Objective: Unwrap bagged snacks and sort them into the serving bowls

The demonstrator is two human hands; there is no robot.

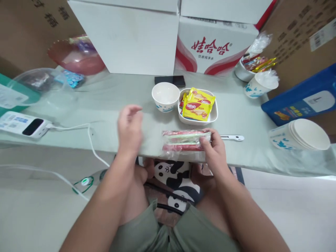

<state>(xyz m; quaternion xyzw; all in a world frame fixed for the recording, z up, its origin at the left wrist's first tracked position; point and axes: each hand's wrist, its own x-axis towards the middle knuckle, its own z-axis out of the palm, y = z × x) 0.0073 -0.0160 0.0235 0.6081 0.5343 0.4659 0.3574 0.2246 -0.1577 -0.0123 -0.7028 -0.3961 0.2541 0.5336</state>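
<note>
My right hand [215, 148] is closed on the right end of a clear plastic packet of long thin red and green sticks [181, 141], held level at the table's front edge. What the sticks are, I cannot make out. My left hand [130, 131] is raised over the table left of the packet, slightly blurred, its fingers loosely bent and apart with nothing visible in them. Behind the packet stands a white bowl [198, 120] with yellow wafer packs [198, 105] in it. A paper cup [165, 98] sits beside the bowl. A white utility knife [232, 138] lies partly behind my right hand.
A black phone [170, 81] lies before white cartons [136, 42]. Stacked paper cups [291, 136], a blue box [301, 96] and a cup with plastic wrap [258, 85] stand right. At left are a power bank [23, 124] with a white cable and a red bowl [78, 61].
</note>
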